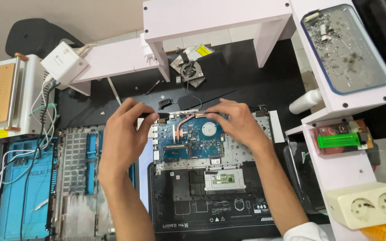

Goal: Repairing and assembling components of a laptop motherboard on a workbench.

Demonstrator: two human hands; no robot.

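Under both hands (175, 125), motherboard (193, 136) lies crosswise.

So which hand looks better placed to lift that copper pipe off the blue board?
Probably the right hand: its fingertips sit right at the copper pipe on the blue board. The left hand is off the board's left edge.

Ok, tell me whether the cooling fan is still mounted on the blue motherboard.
No, the cooling fan lies loose on the black mat behind the opened laptop, apart from the blue motherboard that both hands are touching.
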